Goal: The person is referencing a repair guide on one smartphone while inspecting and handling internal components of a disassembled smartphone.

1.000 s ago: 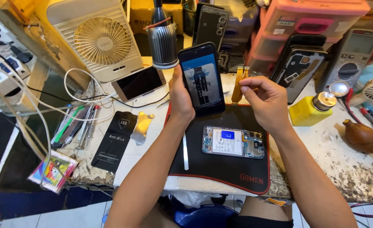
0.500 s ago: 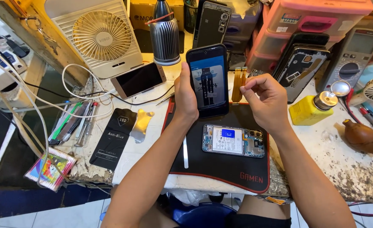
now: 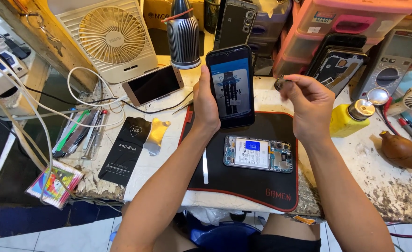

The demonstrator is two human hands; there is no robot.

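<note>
My left hand [image 3: 205,105] holds a black smartphone [image 3: 231,86] upright above the black work mat [image 3: 262,186], its lit screen facing me. My right hand [image 3: 308,107] is raised to the phone's right, fingers pinched on a small dark round part [image 3: 280,83]. Below both hands an opened phone [image 3: 258,154] with its boards exposed lies flat on the mat. A thin metal pry tool [image 3: 205,166] lies on the mat's left part.
A white desk fan [image 3: 108,37], a ribbed grey cylinder [image 3: 183,35] and a gold phone [image 3: 153,85] stand behind. A black flat package [image 3: 125,149], pens [image 3: 80,133] and cables lie left. A yellow bottle [image 3: 350,119], a brown bulb [image 3: 402,150], a multimeter [image 3: 391,56] and pink boxes [image 3: 350,21] sit right.
The phone in my left hand has stayed upright. My right hand has lifted from beside an orange tool toward the phone's top right, now pinching a small round part.
</note>
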